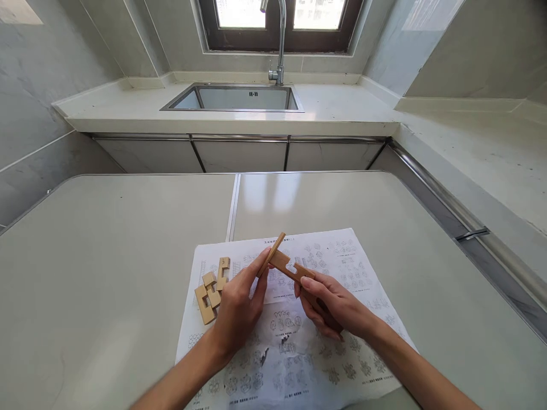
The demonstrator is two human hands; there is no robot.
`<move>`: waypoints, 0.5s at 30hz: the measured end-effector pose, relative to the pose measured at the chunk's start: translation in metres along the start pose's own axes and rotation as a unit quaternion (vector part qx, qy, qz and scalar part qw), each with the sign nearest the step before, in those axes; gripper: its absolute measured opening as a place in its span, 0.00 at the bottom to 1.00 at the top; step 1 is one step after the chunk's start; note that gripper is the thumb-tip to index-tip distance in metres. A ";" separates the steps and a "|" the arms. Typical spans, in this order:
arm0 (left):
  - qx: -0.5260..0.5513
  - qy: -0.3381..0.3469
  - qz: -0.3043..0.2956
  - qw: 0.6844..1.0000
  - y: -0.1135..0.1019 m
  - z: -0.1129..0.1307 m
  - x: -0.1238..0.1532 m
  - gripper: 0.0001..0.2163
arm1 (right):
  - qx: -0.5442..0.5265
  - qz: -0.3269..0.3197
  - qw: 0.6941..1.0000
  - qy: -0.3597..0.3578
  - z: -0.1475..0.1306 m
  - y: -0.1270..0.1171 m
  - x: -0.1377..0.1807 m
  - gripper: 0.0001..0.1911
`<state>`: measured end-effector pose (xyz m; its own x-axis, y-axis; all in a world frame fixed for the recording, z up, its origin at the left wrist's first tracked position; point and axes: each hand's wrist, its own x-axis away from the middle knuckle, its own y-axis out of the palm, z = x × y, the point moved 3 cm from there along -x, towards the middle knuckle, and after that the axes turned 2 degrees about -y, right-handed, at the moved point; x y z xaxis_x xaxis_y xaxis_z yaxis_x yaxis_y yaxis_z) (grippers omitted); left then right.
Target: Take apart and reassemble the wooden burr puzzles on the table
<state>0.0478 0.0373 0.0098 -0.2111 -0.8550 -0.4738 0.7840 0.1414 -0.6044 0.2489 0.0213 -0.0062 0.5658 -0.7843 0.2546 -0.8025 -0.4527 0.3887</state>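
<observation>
My left hand [241, 302] pinches a flat wooden puzzle piece [277, 246] that tilts up to the right. Closed around a second notched wooden piece [281, 261] is my right hand [331, 304], and this piece's far end meets the one in my left hand. A rounded notch shows in its edge. Whether the two are interlocked I cannot tell. Part of a darker wooden surface shows under my right fingers. Left of my left hand, several loose notched wooden pieces [205, 306] lie on a printed sheet [307, 336].
The creased sheet carries small line drawings and has torn spots near its middle. It lies on a pale folding table [106, 239] with a seam [233, 208]. Beyond are a counter [342, 102], a sink [248, 99] and a faucet [280, 51]. Another counter [482, 148] runs along the right.
</observation>
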 end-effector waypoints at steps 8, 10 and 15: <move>0.028 0.028 -0.005 0.999 0.000 -0.002 0.000 0.27 | -0.016 -0.004 1.000 0.013 0.002 0.000 0.000 0.20; 0.026 0.025 -0.005 0.999 0.000 -0.003 0.001 0.27 | -0.014 0.000 1.000 0.007 0.003 0.001 -0.001 0.21; 0.032 0.020 -0.010 0.999 0.000 -0.003 0.003 0.27 | -0.011 0.004 1.000 -0.001 0.004 0.002 0.000 0.21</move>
<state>0.0459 0.0364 0.0068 -0.2488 -0.8366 -0.4881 0.8154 0.0910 -0.5717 0.2466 0.0190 -0.0092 0.5589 -0.7885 0.2568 -0.8026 -0.4365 0.4066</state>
